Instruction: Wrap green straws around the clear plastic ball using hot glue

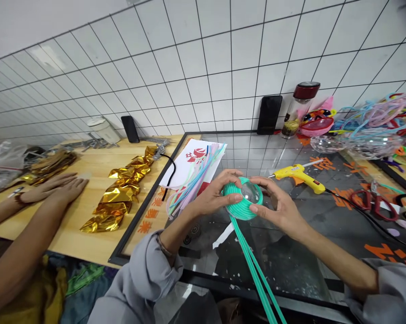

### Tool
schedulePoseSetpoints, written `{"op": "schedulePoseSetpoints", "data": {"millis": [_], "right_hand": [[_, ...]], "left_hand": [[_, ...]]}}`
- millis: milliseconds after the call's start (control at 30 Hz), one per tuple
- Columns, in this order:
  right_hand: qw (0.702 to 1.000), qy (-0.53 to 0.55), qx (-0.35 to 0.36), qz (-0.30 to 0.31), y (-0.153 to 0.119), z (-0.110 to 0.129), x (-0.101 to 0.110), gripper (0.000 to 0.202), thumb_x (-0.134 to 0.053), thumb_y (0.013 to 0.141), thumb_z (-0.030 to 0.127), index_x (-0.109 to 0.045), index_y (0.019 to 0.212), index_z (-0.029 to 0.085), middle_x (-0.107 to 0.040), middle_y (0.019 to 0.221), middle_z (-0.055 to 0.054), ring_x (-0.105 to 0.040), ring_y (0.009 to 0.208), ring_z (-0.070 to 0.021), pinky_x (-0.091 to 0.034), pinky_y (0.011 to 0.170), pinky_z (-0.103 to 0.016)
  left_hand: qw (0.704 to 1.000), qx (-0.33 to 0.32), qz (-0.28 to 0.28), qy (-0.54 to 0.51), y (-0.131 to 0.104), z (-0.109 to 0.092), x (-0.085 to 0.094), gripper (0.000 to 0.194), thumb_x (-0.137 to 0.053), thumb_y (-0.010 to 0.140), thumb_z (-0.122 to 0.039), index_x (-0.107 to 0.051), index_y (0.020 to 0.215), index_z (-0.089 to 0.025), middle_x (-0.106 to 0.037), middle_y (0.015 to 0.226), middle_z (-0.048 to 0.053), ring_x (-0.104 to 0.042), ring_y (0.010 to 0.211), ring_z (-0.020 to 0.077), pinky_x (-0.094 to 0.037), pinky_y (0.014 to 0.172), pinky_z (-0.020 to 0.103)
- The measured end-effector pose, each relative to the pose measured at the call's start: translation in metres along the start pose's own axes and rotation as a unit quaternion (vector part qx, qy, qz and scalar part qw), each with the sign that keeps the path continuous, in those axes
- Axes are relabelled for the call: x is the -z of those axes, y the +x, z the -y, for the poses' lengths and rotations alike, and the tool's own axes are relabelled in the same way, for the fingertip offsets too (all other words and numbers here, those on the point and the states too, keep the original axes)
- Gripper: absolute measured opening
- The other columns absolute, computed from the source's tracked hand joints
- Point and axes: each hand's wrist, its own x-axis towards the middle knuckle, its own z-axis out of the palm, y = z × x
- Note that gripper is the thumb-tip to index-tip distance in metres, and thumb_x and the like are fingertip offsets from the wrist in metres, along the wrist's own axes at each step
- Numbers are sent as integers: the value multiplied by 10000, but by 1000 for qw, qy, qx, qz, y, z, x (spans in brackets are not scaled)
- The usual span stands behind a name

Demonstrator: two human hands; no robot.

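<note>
A clear ball wrapped in green cord is held up between both my hands above the dark glass table mat. From the left, my left hand grips it, thumb across the wrapped rim. My right hand holds the opposite side with curved fingers and thumb. The clear surface shows through the round opening in the wrapping. Several long green strands hang from its underside toward the table's front edge. A yellow glue gun lies just beyond my right hand.
Pastel strips lie on a white sheet. Red scissors are at right, near tangled craft strips. A jar and black phone stand by the wall. Twisted gold foil and another person's hands are at left.
</note>
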Motion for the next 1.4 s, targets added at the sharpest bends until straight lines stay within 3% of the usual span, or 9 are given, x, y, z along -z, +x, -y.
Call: {"op": "schedulePoseSetpoints", "data": {"millis": [200, 433, 800, 1267, 1400], "right_hand": [[1000, 18, -4, 2, 1, 1, 5, 349, -774, 787, 427, -661, 1073, 261, -624, 1296, -90, -596, 1226, -283, -489, 1013, -469], [998, 9, 58, -13, 1, 5, 6, 189, -761, 823, 445, -766, 801, 257, -656, 1173, -100, -603, 1189, -285, -501, 1008, -488], [990, -57, 128, 11, -1, 7, 7, 161, -648, 930, 349, -793, 902, 284, -650, 1172, -84, -626, 1147, -260, -545, 934, -430], [982, -87, 164, 30, 0, 13, 8, 196, -583, 965, 275, -776, 931, 271, -645, 1179, -88, -624, 1138, -246, -544, 929, -413], [978, -101, 177, 38, 0, 15, 8, 200, -571, 969, 243, -768, 950, 270, -634, 1194, -90, -613, 1160, -242, -532, 947, -413]], "left_hand": [[1000, 8, 9, -6, -1, -1, 0, 283, -595, 936, -480, -577, 1060, -226, -512, 1352, 109, -470, 1361, 267, -365, 1165, 471], [1000, 15, 4, -9, -1, 1, 0, 283, -593, 932, -496, -597, 1035, -232, -526, 1364, 96, -478, 1347, 263, -340, 1184, 467], [1000, 23, 0, -9, -1, 0, -1, 321, -553, 942, -536, -592, 1024, -227, -526, 1374, 106, -471, 1350, 265, -352, 1170, 465], [1000, 21, -5, -1, -1, -3, -4, 308, -537, 955, -523, -568, 1008, -221, -538, 1330, 111, -470, 1349, 268, -337, 1173, 478], [1000, 21, -11, -3, -1, -2, -5, 371, -543, 930, -586, -567, 1001, -223, -522, 1352, 112, -472, 1345, 272, -338, 1174, 487]]}}
